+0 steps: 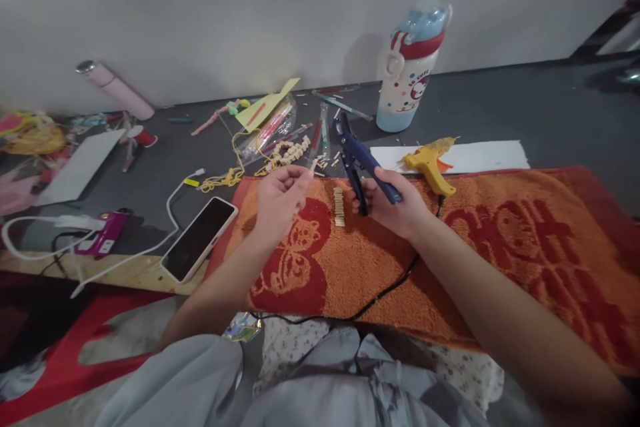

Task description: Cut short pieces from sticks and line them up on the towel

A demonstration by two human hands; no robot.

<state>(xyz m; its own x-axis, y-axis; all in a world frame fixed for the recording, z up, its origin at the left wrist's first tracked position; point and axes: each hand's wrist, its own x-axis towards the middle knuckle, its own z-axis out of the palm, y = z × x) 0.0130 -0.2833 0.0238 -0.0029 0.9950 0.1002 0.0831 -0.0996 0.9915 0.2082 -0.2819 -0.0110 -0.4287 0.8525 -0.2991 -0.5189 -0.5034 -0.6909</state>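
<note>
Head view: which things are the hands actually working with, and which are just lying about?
In use: blue cutter held in the right hand; small wooden piece pinched by the left hand; row of cut wooden pieces on the orange towel.
Lying about: phone, yellow glue gun, water bottle, pink tube.

Lots of bright colours

The towel (500,260) is orange with a red bear; the cutter (367,163) is dark blue, the glue gun (427,163) yellow, the bottle (405,90) white with dots.
</note>
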